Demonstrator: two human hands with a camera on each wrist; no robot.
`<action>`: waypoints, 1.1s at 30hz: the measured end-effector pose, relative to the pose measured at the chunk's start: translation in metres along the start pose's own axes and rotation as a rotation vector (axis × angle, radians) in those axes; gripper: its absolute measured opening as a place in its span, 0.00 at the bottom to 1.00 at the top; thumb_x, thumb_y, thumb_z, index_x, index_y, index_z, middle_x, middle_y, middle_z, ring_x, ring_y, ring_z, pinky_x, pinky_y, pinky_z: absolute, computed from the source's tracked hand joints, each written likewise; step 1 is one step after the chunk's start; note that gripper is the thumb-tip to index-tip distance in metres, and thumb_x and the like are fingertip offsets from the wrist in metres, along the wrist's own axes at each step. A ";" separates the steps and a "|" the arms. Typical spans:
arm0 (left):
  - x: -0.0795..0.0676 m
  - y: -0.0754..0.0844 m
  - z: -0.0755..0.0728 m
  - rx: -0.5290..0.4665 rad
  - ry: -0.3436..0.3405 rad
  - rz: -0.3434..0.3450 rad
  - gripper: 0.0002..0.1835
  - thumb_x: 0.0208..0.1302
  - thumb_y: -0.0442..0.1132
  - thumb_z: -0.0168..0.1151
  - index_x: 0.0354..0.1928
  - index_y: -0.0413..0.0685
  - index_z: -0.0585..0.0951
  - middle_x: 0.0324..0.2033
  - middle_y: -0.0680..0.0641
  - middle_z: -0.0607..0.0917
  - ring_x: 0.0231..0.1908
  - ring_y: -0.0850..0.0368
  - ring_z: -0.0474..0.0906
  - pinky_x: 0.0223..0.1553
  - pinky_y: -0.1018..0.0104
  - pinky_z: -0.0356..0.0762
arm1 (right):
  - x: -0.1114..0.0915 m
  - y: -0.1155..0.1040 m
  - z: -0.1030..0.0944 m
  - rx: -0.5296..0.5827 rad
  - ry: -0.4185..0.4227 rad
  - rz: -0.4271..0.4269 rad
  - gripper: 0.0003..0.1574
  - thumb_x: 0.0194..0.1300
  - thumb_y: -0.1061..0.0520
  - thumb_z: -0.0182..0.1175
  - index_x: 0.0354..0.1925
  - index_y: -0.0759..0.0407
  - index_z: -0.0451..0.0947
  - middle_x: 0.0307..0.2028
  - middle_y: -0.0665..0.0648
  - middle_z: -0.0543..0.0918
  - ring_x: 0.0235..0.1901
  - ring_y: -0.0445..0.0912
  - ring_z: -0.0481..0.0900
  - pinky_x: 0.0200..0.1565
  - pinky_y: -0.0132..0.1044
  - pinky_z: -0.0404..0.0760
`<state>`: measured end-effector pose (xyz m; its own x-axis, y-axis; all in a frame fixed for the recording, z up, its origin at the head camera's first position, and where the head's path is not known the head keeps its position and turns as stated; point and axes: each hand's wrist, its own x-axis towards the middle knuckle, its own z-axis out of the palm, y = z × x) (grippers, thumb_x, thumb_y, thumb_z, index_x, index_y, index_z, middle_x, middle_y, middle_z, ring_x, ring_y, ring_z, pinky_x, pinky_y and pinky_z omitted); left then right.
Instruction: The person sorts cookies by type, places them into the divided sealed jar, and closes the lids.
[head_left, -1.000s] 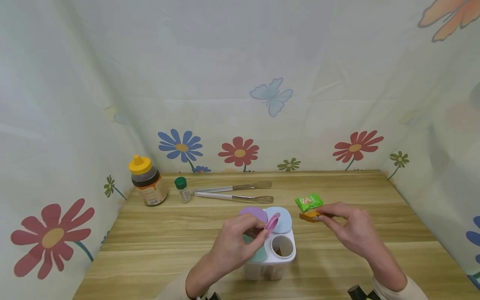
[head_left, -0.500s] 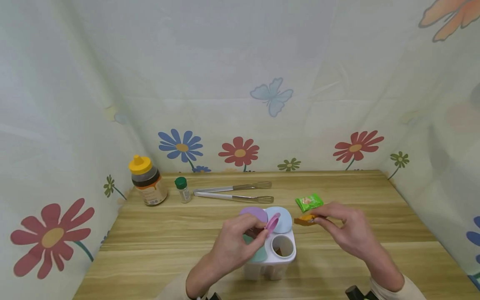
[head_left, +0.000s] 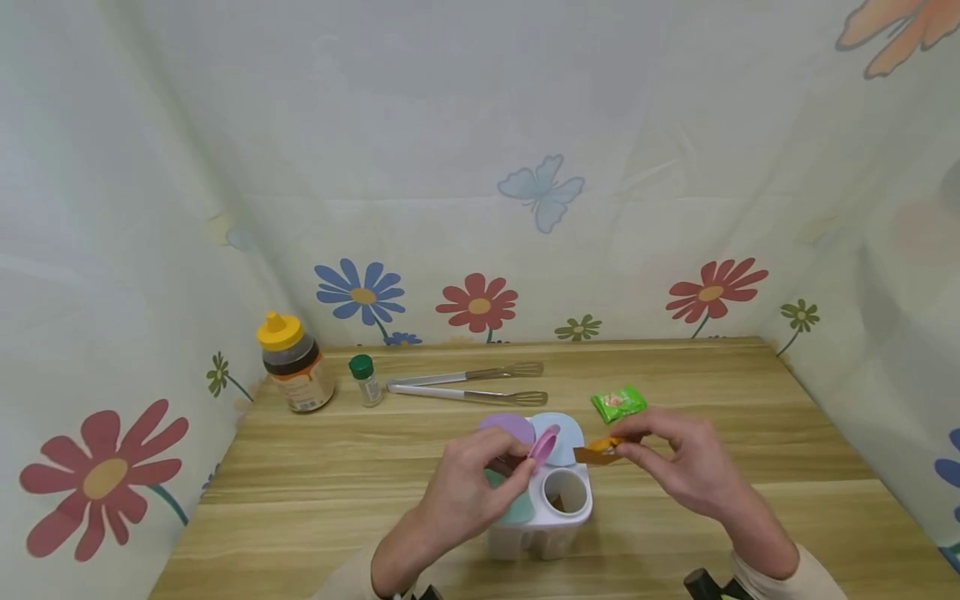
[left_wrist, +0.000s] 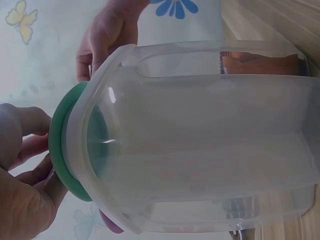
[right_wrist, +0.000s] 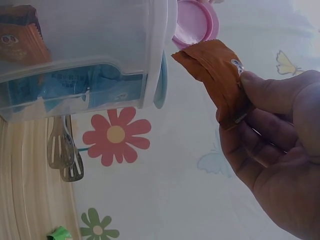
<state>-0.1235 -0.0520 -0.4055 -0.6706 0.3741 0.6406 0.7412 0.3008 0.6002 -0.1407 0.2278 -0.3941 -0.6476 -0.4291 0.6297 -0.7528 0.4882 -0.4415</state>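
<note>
My left hand (head_left: 468, 479) pinches a round pink lid (head_left: 545, 446), tilted up above a clear-sided white box (head_left: 504, 543) with round openings. Purple (head_left: 508, 427), pale blue (head_left: 561, 437) and green (head_left: 517, 510) lids cover the other openings; the front right opening (head_left: 566, 492) is uncovered. An orange wrapped snack packet (right_wrist: 215, 80) is pinched between the thumb and fingers of my right hand (head_left: 686, 467), just right of the box, near rim height. Through the box wall, another orange packet (right_wrist: 20, 42) and blue packets (right_wrist: 80, 85) show inside.
Behind the box lies a green snack packet (head_left: 618, 404) on the wooden table (head_left: 337, 500). Metal tongs with slotted ends (head_left: 465, 391) lie farther back. Left of them stand a green-capped shaker jar (head_left: 366, 382) and a yellow-capped squeeze bottle (head_left: 297, 362). Flowered cloth surrounds the table.
My right hand has moved left and slightly down, bringing the orange snack packet closer to the box. The left hand and pink lid have stayed in place.
</note>
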 end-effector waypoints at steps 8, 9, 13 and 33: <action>0.000 0.001 -0.001 0.002 -0.003 -0.011 0.05 0.58 0.30 0.68 0.33 0.47 0.82 0.28 0.52 0.83 0.28 0.68 0.81 0.29 0.81 0.81 | 0.000 -0.001 0.002 0.039 -0.056 -0.014 0.23 0.48 0.69 0.73 0.40 0.47 0.84 0.36 0.43 0.86 0.36 0.36 0.84 0.40 0.23 0.82; 0.000 0.001 -0.001 0.001 -0.003 -0.013 0.05 0.58 0.30 0.68 0.33 0.47 0.82 0.28 0.52 0.83 0.28 0.68 0.81 0.29 0.81 0.81 | 0.000 -0.001 0.002 0.040 -0.058 -0.019 0.23 0.48 0.70 0.73 0.40 0.48 0.84 0.36 0.43 0.86 0.36 0.36 0.84 0.40 0.23 0.82; -0.001 0.000 -0.001 0.001 -0.002 -0.005 0.04 0.58 0.31 0.68 0.33 0.45 0.82 0.28 0.52 0.83 0.28 0.69 0.81 0.29 0.81 0.81 | 0.000 -0.002 0.003 0.044 -0.067 -0.030 0.23 0.49 0.70 0.72 0.40 0.48 0.84 0.37 0.43 0.87 0.36 0.36 0.84 0.41 0.23 0.82; -0.001 -0.001 -0.001 0.007 -0.007 -0.009 0.05 0.57 0.30 0.69 0.34 0.45 0.83 0.28 0.51 0.84 0.29 0.70 0.80 0.29 0.80 0.82 | 0.004 -0.007 0.007 0.112 -0.098 -0.099 0.19 0.51 0.70 0.71 0.40 0.52 0.85 0.37 0.48 0.87 0.38 0.40 0.83 0.42 0.23 0.82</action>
<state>-0.1234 -0.0537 -0.4061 -0.6771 0.3771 0.6320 0.7353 0.3105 0.6025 -0.1385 0.2178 -0.3929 -0.5740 -0.5452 0.6110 -0.8183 0.3543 -0.4526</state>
